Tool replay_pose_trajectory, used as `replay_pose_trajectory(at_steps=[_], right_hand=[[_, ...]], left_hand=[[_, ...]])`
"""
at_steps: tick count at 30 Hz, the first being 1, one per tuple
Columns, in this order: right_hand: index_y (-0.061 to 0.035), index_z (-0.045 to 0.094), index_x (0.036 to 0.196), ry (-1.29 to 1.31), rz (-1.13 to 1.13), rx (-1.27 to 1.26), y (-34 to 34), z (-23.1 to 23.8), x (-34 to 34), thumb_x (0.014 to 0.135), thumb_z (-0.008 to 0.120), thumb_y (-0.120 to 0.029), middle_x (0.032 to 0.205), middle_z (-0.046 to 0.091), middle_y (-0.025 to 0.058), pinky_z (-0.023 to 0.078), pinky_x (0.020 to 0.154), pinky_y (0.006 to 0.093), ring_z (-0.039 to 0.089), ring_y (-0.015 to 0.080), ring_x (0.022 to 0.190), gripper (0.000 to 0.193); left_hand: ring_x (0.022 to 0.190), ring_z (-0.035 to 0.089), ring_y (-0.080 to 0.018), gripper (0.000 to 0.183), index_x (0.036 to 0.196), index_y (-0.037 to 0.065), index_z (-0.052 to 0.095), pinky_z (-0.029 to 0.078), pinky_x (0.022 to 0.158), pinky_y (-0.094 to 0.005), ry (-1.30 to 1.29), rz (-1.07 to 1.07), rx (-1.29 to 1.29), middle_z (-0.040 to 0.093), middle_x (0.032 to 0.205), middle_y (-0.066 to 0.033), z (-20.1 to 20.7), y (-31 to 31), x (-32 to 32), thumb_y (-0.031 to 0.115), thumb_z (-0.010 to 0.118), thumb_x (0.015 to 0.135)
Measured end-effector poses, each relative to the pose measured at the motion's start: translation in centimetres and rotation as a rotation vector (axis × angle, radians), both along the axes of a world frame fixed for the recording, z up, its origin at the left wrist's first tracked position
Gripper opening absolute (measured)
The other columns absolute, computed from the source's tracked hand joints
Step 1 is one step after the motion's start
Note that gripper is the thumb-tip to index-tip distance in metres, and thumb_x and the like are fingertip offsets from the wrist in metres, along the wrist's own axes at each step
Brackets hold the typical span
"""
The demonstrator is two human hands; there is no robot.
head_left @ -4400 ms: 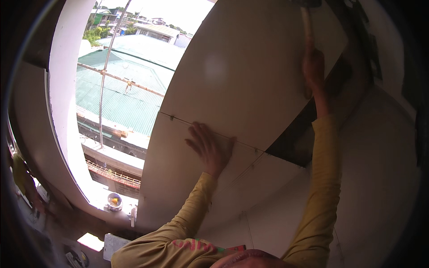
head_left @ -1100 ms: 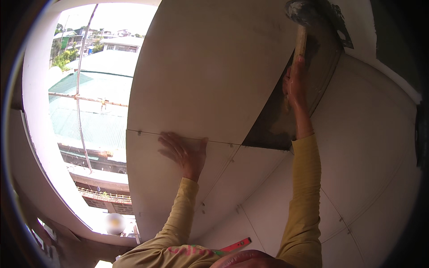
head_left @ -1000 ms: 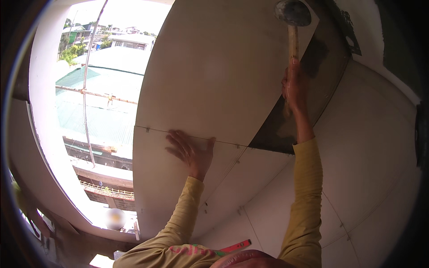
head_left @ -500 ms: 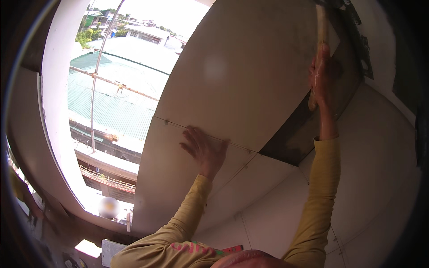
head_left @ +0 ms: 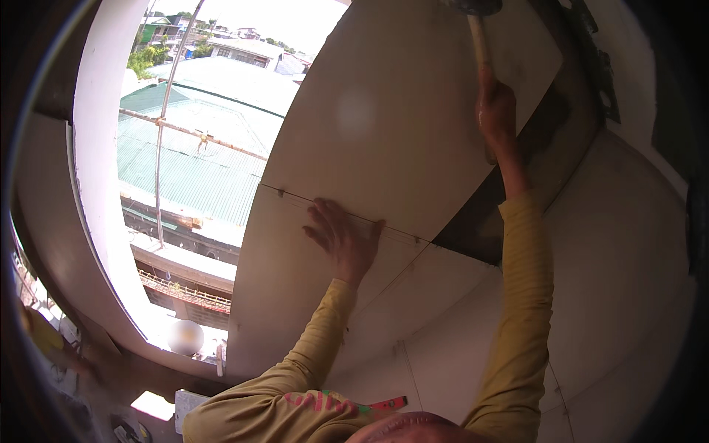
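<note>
My left hand [head_left: 343, 240] lies with fingers spread on large beige tiles, across the thin joint between an upper tile [head_left: 384, 125] and a lower tile [head_left: 284, 273]. Higher up on the right, my right hand [head_left: 496, 111] is closed round the wooden handle of a mallet [head_left: 479, 44]. The dark mallet head is at the top edge of the view, partly cut off, over the upper tile. I cannot tell whether it touches the tile. Small clips or spacers [head_left: 281, 193] sit along the joint.
A dark grey uncovered strip [head_left: 473, 229] borders the tile on the right. To the left is a wide opening with a metal scaffold pole [head_left: 164, 125] and roofs outside. A red level [head_left: 389, 403] shows low down. Another person's yellow sleeve [head_left: 44, 332] is at far left.
My right hand and the mallet have moved left, over the upper tile, and the mallet head now shows more. My left hand stays on the joint; the view has shifted slightly.
</note>
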State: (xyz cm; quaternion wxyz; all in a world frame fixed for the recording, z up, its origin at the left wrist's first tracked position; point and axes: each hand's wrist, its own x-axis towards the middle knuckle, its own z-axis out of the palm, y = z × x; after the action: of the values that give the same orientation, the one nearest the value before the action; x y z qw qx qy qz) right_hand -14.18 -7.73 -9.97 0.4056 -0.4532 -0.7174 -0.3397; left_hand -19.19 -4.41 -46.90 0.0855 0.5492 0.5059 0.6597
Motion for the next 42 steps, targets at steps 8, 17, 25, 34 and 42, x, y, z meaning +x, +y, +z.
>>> replay_pose_trajectory(at_steps=[8, 17, 25, 34, 42], right_hand=[[-0.0068, 0.042, 0.074, -0.074, -0.019, 0.001, 0.9, -1.1, 4.3, 0.100, 0.042, -0.068, 0.065, 0.035, -0.0015, 0.035, 0.054, 0.0287, 0.035, 0.0086, 0.056, 0.066], [0.0024, 0.055, 0.075, 0.004, -0.056, 0.060, 1.7, -0.4, 3.3, 0.105, 0.044, -0.055, 0.057, 0.044, 0.0042, 0.042, 0.055, 0.0360, 0.045, 0.0159, 0.053, 0.066], [-0.0025, 0.049, 0.070, 0.008, 0.167, 0.263, 0.2, -3.9, 2.7, 0.102, 0.045, -0.060, 0.060, 0.045, 0.0045, 0.040, 0.052, 0.0344, 0.045, 0.0158, 0.054, 0.066], [-0.0047, 0.050, 0.074, 0.132, 0.080, 0.051, 1.5, -2.9, 4.3, 0.102, 0.042, -0.064, 0.062, 0.042, 0.0005, 0.035, 0.049, 0.0303, 0.043, 0.0115, 0.055, 0.066], [-0.0001, 0.064, 0.089, 0.082, -0.070, 0.098, -1.2, -4.1, 4.4, 0.105, 0.043, -0.054, 0.073, 0.062, 0.0073, 0.045, 0.060, 0.0358, 0.060, 0.0202, 0.065, 0.060]], left_hand=[[0.151, -0.013, -0.0495, 0.126, 0.155, -0.010, -0.005, -0.012, 0.114, -0.0696, -0.001, 0.028, 0.031, -0.006, 0.163, -0.0329, 0.0, 0.0, 0.4, 0.062, 0.070, 0.085], [0.151, -0.015, -0.0486, 0.125, 0.156, -0.006, -0.009, -0.012, 0.115, -0.0679, -0.003, 0.019, 0.015, -0.010, 0.163, -0.0318, 0.0, 0.3, 0.6, 0.063, 0.068, 0.086], [0.151, -0.016, -0.0474, 0.127, 0.156, -0.006, -0.010, -0.012, 0.115, -0.0683, 0.003, -0.011, -0.029, -0.011, 0.164, -0.0304, 0.2, 1.0, 0.0, 0.066, 0.067, 0.085], [0.151, -0.020, -0.0457, 0.124, 0.155, -0.009, -0.009, -0.014, 0.115, -0.0671, -0.007, -0.027, -0.048, -0.013, 0.163, -0.0302, 0.2, 0.5, 0.1, 0.064, 0.066, 0.087], [0.151, -0.017, -0.0466, 0.127, 0.154, -0.010, -0.007, -0.013, 0.114, -0.0690, -0.034, -0.047, -0.077, -0.010, 0.163, -0.0314, 1.8, -0.5, -1.5, 0.065, 0.068, 0.085]])
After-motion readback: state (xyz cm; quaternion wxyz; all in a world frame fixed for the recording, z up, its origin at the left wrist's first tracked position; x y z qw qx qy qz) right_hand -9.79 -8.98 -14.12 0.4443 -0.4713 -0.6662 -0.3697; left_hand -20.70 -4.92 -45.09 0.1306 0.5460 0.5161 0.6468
